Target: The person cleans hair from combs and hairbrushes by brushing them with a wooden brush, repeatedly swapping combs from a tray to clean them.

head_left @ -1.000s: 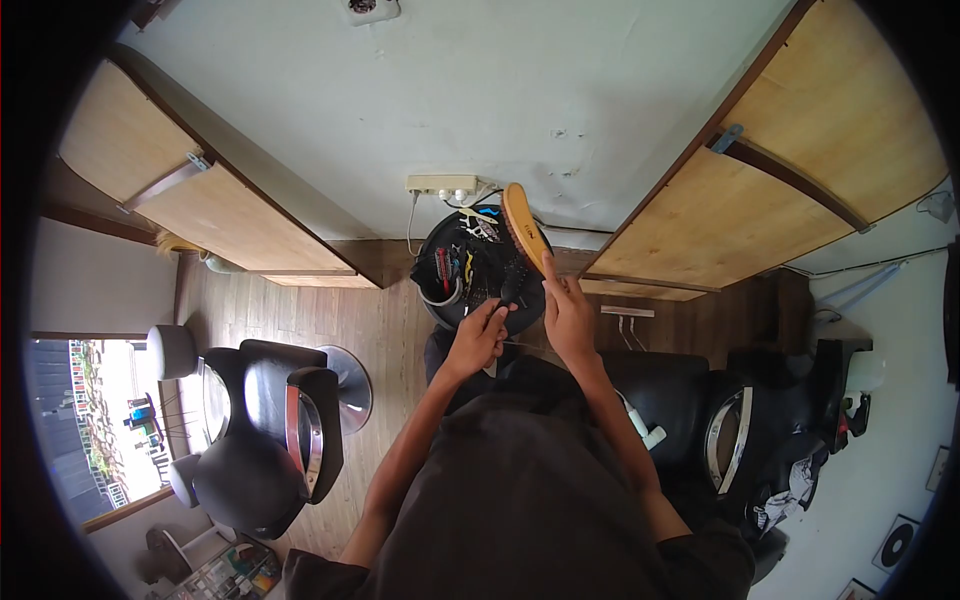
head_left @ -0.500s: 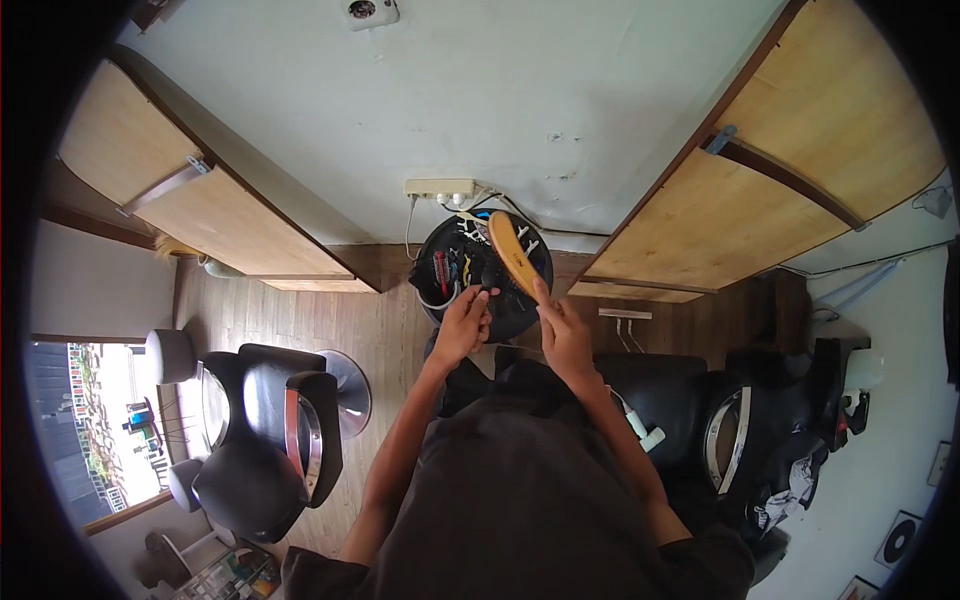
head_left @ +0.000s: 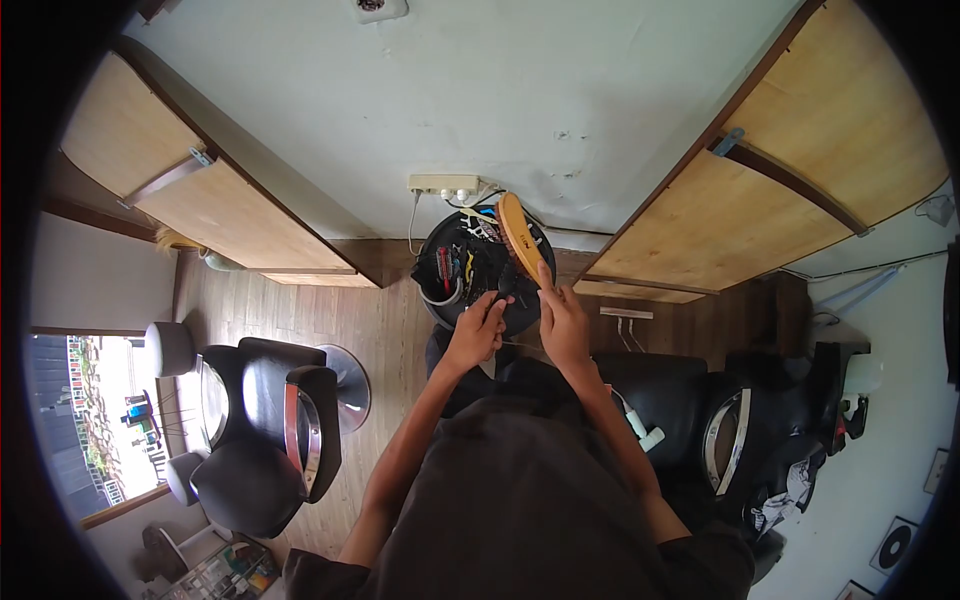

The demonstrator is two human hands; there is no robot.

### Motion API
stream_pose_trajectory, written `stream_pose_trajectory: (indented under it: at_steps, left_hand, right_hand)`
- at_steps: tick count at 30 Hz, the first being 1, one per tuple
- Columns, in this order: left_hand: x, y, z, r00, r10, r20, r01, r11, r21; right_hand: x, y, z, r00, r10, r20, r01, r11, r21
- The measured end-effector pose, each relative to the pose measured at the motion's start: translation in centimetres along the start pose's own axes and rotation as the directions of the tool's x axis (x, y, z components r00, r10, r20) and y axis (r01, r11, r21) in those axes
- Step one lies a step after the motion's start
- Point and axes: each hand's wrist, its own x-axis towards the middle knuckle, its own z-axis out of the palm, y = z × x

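My right hand [head_left: 564,328] is closed around the handle of a wooden brush [head_left: 518,236], its forefinger laid along the back. The brush stands up and tilts left, with its bristles facing left. My left hand [head_left: 477,335] is closed on a small black tool [head_left: 508,284] just left of the brush; the kind is hard to make out against the dark background. Beneath both hands is a round black tray [head_left: 520,316] holding clips, a red item [head_left: 442,268] and other small tools.
A power strip [head_left: 444,184] with plugged-in cords sits on the wall behind the tray. Wooden panels [head_left: 240,215] flank it on both sides. A black salon chair [head_left: 270,400] stands at left, another black seat [head_left: 655,385] at right with a white corded device [head_left: 640,428] on it.
The brush and my right hand have shifted slightly right and up. My left hand has moved a little right, with the black tool closer to the brush's bristles.
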Motion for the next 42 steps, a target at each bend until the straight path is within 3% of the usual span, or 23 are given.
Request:
stream_pose_trajectory:
  at_steps: [10,12,19,24,28,33,40,42]
  left_hand:
    - [-0.4,-0.5,-0.2,0.998,-0.010,0.067,0.009,1.000,0.019]
    - [-0.2,-0.7,-0.8,0.992,-0.099,0.081,0.107,0.989,-0.100]
    - [0.7,-0.7,-2.6,0.995,-0.087,-0.049,0.073,0.970,-0.233]
    - [0.3,-1.3,-1.2,0.999,-0.036,-0.025,0.036,0.999,-0.015]
    - [0.1,-1.6,-0.8,0.998,-0.062,0.016,0.062,0.997,-0.055]
    - [-0.3,-1.9,-0.7,0.999,0.028,0.014,-0.029,0.996,0.088]
    - [-0.9,-1.7,-0.7,1.000,0.011,0.018,-0.012,0.998,0.064]
    - [-0.8,-1.7,-0.9,0.998,-0.044,0.043,0.046,0.998,-0.050]
  right_hand:
    - [1.5,-0.2,-0.3,0.999,0.022,-0.037,-0.021,1.000,0.019]
    - [1.6,0.1,-0.5,0.999,0.020,-0.033,-0.019,1.000,0.021]
    - [-0.6,-0.4,-0.8,0.996,-0.079,0.037,0.076,0.993,0.088]
    - [-0.5,-0.6,0.3,0.995,-0.051,0.085,0.045,0.996,0.070]
    - [0.2,-0.2,1.1,0.997,-0.072,0.022,0.071,0.996,0.046]
    - [1.2,-0.2,1.4,0.999,-0.044,-0.005,0.044,0.999,0.020]
    - [2.0,0.0,0.7,1.000,0.004,0.004,-0.004,0.999,-0.054]
    - [1.5,0.2,0.6,1.000,0.004,-0.002,-0.004,1.000,-0.029]
